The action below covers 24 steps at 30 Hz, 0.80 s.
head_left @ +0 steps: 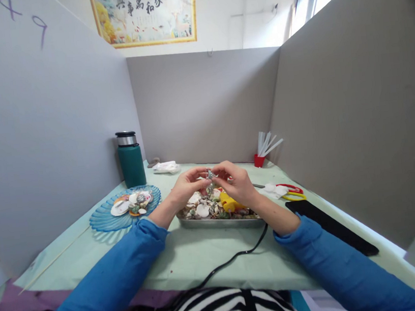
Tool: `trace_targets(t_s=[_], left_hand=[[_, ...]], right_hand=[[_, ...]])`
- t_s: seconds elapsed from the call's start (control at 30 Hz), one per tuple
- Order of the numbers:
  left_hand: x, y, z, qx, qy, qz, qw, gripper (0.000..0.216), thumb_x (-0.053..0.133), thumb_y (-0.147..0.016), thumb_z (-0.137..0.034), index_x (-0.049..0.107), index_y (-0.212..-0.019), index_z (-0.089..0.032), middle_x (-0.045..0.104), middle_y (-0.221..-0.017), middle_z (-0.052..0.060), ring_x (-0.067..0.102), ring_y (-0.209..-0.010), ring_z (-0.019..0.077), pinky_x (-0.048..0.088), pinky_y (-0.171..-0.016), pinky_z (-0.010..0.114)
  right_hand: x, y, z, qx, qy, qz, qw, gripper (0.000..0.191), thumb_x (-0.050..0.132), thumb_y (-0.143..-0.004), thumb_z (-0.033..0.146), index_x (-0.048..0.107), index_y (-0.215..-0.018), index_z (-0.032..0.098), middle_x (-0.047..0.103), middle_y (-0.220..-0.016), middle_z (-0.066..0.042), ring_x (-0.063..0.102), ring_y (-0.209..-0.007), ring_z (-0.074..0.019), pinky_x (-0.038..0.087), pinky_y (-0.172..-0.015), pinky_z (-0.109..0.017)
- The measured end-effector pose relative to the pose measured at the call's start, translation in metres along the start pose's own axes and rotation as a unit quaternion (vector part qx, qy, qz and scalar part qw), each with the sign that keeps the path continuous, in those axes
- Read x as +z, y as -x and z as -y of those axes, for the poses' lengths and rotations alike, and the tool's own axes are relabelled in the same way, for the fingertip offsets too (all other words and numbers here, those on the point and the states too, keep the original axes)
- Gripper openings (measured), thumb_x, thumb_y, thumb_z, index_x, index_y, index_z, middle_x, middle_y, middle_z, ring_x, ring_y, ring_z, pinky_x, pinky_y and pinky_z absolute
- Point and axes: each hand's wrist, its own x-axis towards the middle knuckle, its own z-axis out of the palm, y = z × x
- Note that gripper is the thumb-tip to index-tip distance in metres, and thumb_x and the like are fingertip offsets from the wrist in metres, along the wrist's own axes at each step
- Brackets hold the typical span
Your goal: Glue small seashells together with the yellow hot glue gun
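My left hand (187, 187) and my right hand (235, 180) meet above a metal tray (218, 222). Between their fingertips is a small grey-green shell (210, 174), pinched from both sides. Shells (203, 210) of several sizes fill the tray below. Among them, under my right hand, lies a yellow glue gun (230, 202), its far part hidden by that hand. To the left, a blue scalloped plate (103, 218) bears a cluster of white, orange and dark shells (136, 202).
A green bottle (131, 163) stands behind the plate. White sticks stand in a red cup (259, 160) at the back right. Scissors (293, 192), crumpled white tissue (273, 190) and a black flat object (332, 229) lie right. A black cord (236, 255) runs to the front edge.
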Motion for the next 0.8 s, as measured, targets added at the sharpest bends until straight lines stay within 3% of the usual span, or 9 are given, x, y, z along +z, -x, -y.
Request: trace_targets(t_s=[0.43, 0.8], left_hand=[[0.001, 0.0009, -0.0015, 0.002, 0.004, -0.012, 1.0, 0.031, 0.074, -0.066, -0.029, 0.062, -0.091, -0.015, 0.062, -0.085, 0.001, 0.052, -0.048, 0.0047, 0.045, -0.05, 0.022], [0.0024, -0.0008, 0.0001, 0.006, -0.003, -0.016, 1.0, 0.034, 0.075, -0.064, -0.03, 0.055, -0.087, -0.013, 0.062, -0.08, 0.001, 0.055, -0.046, 0.0061, 0.047, -0.049, 0.023]], right_hand=[[-0.0005, 0.0003, 0.0039, 0.039, -0.002, 0.028, 0.999, 0.016, 0.055, -0.086, 0.033, 0.06, -0.095, 0.021, 0.065, -0.087, -0.005, 0.058, -0.067, -0.0146, 0.048, -0.062, -0.028], [-0.001, -0.0001, 0.0035, 0.028, 0.058, 0.042, 0.997, 0.007, 0.055, -0.085, 0.022, 0.059, -0.09, 0.02, 0.059, -0.086, -0.003, 0.055, -0.066, -0.0128, 0.045, -0.062, -0.026]])
